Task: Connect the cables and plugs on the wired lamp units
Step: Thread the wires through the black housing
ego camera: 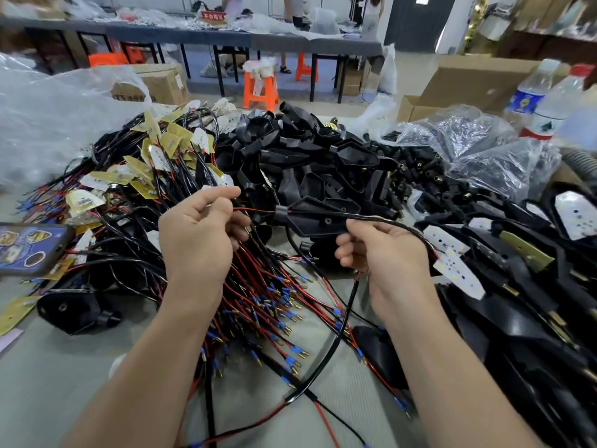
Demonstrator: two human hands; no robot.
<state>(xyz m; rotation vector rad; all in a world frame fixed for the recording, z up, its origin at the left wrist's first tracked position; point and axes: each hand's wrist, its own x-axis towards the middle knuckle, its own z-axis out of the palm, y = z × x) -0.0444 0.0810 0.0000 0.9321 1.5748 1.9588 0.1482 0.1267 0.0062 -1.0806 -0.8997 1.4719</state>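
Observation:
My left hand (202, 229) pinches a thin red wire (255, 209) between thumb and forefinger. The wire runs right into the round neck of a black lamp housing (318, 216) held up over the table. My right hand (382, 250) grips that housing from below, fingers curled round its lower edge. A black sheathed cable (387, 221) passes over my right hand to a white LED board (458, 273). Below my hands lies a heap of red and black cables with blue-sleeved brass plugs (274, 318).
A pile of black housings (310, 150) fills the table's centre. Wired LED boards with yellow backs (155, 156) lie at the left. A phone (29, 248) sits at the left edge. Finished units (517, 286) lie at the right, with plastic bags and water bottles (549, 101) behind.

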